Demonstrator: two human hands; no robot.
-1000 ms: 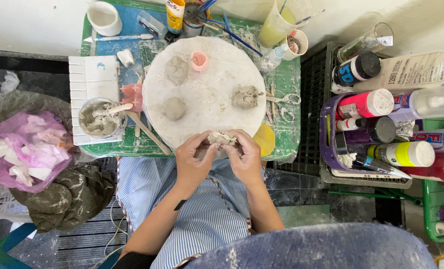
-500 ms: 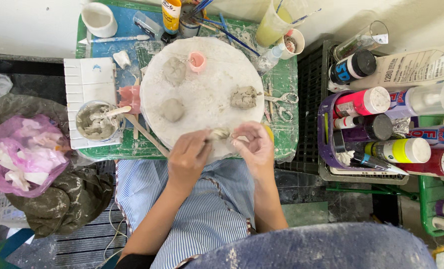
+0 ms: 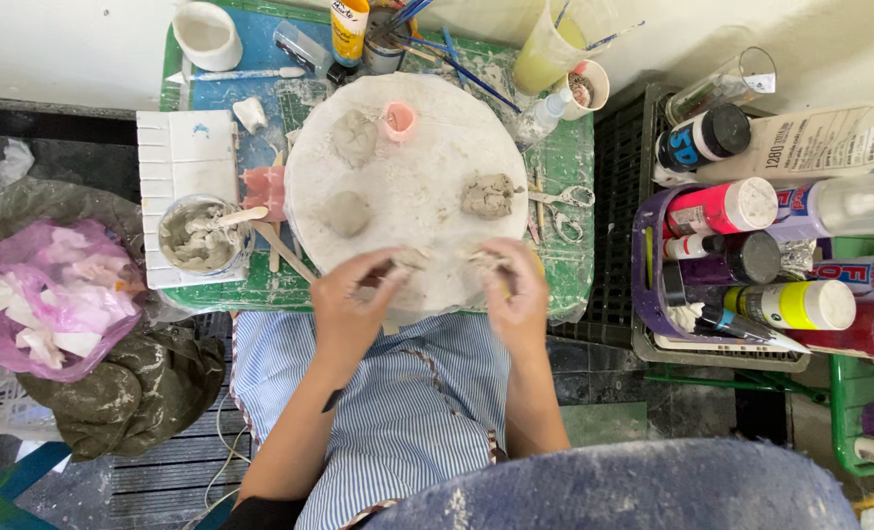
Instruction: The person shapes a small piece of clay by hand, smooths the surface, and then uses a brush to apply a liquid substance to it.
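Now the hands have moved apart, and the one clay lump they shared a second ago is two bits. The left hand [image 3: 350, 306] pinches one bit [image 3: 412, 260], the right hand [image 3: 517, 294] the other [image 3: 483, 260] (fingers curled), at the near edge of the round board [image 3: 427, 196].

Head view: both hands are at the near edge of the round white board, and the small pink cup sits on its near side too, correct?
Not quite. The head view shows the pink cup at the board's far side; both hands, left and right, are at the near edge.
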